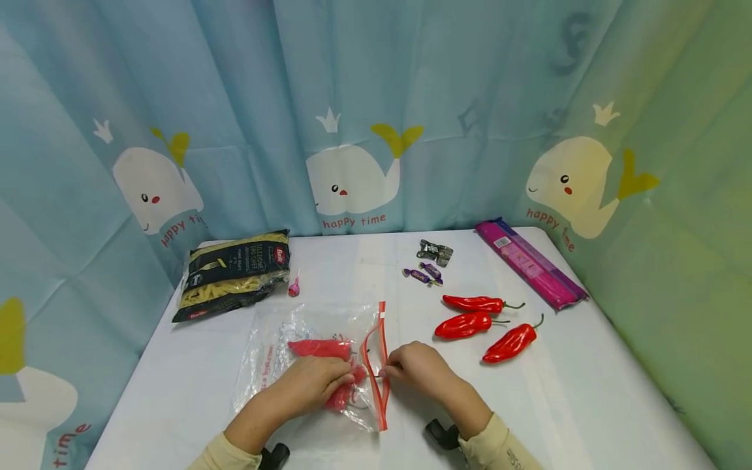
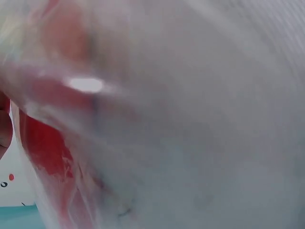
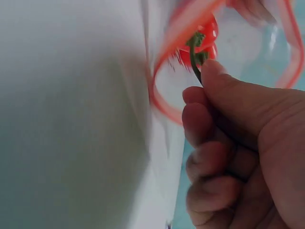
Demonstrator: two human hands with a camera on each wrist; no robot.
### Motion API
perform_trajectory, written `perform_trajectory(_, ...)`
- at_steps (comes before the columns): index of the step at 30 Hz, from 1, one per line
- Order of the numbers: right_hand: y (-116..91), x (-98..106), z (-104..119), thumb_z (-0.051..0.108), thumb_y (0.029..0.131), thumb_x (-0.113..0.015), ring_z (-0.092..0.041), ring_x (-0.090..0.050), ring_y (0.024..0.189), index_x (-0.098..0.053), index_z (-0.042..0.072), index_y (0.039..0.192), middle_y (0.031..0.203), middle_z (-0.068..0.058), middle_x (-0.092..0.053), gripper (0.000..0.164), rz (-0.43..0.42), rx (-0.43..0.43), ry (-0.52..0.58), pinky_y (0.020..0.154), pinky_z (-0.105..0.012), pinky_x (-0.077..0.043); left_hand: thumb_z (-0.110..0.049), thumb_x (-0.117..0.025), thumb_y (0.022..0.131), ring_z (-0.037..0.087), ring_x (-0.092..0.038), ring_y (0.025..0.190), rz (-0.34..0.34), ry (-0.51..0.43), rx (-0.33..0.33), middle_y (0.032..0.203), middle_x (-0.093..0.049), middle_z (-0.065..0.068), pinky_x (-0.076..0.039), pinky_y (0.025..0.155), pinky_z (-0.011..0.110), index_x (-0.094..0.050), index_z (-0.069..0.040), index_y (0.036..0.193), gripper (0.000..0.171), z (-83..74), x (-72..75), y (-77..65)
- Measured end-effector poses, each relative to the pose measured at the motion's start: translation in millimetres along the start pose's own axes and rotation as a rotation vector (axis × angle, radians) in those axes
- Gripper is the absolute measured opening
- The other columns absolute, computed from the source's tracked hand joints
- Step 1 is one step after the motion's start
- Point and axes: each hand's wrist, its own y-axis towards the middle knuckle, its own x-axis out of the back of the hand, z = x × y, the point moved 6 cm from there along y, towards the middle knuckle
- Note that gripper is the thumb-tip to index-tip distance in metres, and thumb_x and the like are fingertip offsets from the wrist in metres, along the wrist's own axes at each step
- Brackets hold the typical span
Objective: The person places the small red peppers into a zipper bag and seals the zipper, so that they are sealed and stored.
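At the bag (image 1: 264,326), your right hand (image 1: 420,369) pinches a stem (image 3: 193,59); left hand (image 1: 311,385), grip unclear. Peppers (image 1: 320,348) inside; three loose peppers (image 1: 464,325) remain to its right.

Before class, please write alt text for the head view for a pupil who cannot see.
A person's right hand pinches a pepper stem at the open mouth of a clear bag of red peppers; the left hand grips the bag. Three more peppers lie to the right; a pasta packet, sweets and a pink packet lie farther back.
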Motion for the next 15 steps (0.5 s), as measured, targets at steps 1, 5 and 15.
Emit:
perform_trajectory(1,2,-2,3,0.024,0.088,-0.079,-0.007,-0.056,0.065,-0.076,0.014,0.081,0.071,0.011,-0.066,0.013,0.003,0.005,-0.007,0.061,-0.03,-0.047,-0.034,-0.058,0.102,0.006,-0.05,0.069,-0.001,-0.002,0.006,0.078,-0.054,-0.016,-0.047,0.067,0.029,-0.063,-0.025,0.089,0.017,0.1,-0.2,-0.5)
perform_trajectory(5,7,-8,10,0.024,0.088,-0.078,-0.007,-0.053,0.063,-0.075,0.015,0.079,0.067,0.012,-0.062,0.013,0.011,0.022,-0.027,0.059,-0.03,-0.044,-0.032,-0.059,0.102,0.007,-0.056,0.075,-0.004,0.005,0.015,0.084,-0.06,-0.016,-0.051,0.072,0.033,-0.067,-0.025,0.098,0.012,-0.2,0.0,-2.1)
perform_trajectory(15,-27,49,-30,0.02,0.088,-0.079,-0.007,-0.061,0.072,-0.076,0.015,0.086,0.078,0.011,-0.067,0.006,-0.139,-0.066,-0.015,0.069,-0.034,-0.052,-0.036,-0.054,0.104,0.005,-0.055,0.073,-0.021,-0.026,0.041,0.081,-0.059,-0.018,-0.051,0.071,0.036,-0.065,-0.027,0.093,0.019,2.3,2.7,-4.3)
